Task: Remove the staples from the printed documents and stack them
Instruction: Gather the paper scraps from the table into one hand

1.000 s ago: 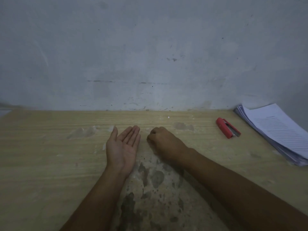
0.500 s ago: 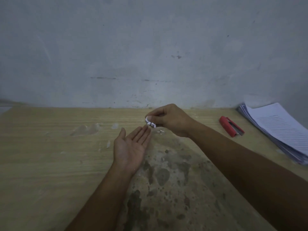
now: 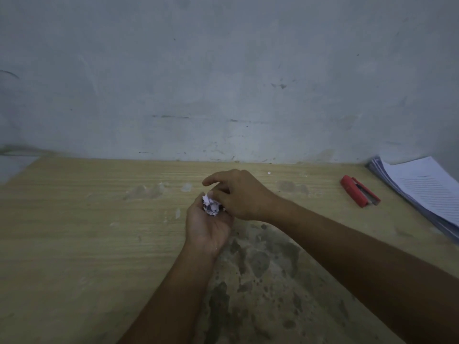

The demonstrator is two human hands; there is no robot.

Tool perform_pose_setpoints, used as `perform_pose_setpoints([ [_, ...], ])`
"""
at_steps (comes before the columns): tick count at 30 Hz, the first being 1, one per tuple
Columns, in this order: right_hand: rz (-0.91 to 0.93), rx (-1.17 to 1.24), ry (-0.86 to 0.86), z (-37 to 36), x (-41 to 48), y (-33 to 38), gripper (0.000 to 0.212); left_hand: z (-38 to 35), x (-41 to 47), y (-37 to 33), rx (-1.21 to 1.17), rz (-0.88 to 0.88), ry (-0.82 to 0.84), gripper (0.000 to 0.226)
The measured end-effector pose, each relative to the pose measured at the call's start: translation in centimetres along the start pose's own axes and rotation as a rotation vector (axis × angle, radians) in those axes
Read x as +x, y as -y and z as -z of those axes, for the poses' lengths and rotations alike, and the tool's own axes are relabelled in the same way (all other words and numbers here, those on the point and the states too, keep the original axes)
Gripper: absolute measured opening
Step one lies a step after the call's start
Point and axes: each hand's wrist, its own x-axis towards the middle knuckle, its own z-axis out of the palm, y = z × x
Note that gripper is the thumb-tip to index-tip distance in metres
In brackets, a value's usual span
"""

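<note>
A small crumpled wad of white paper scraps [image 3: 210, 206] lies in the cupped palm of my left hand [image 3: 206, 229], which is turned palm up over the middle of the wooden table [image 3: 87, 232], its fingers curling up around the wad. My right hand [image 3: 243, 194] hovers just above and to the right of it. Its thumb and curled fingers pinch the wad while its index finger sticks out to the left. A stack of printed documents [image 3: 422, 189] lies at the table's far right edge, with several sheets fanned out underneath.
A red stapler [image 3: 357, 194] lies left of the document stack. A grey plaster wall [image 3: 223, 83] runs along the back of the table. The table surface is worn, with dark stains [image 3: 260, 269] near me and small white flecks farther back.
My right hand picked the wad up off the table and brought it down into my left palm. The left hand's fingers have curled up from flat.
</note>
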Motion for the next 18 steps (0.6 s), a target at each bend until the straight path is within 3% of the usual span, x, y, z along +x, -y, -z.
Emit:
perform_pose_setpoints([
  [14, 0.072, 0.191, -0.074, 1.1, -0.7, -0.8, 0.026, 0.0, 0.7, -0.1, -0.017, 0.016, 0.011, 0.037],
  [18, 0.049, 0.351, -0.207, 1.4, -0.6, -1.4, 0.019, -0.3, 0.6, 0.0, 0.032, 0.009, 0.009, 0.046],
])
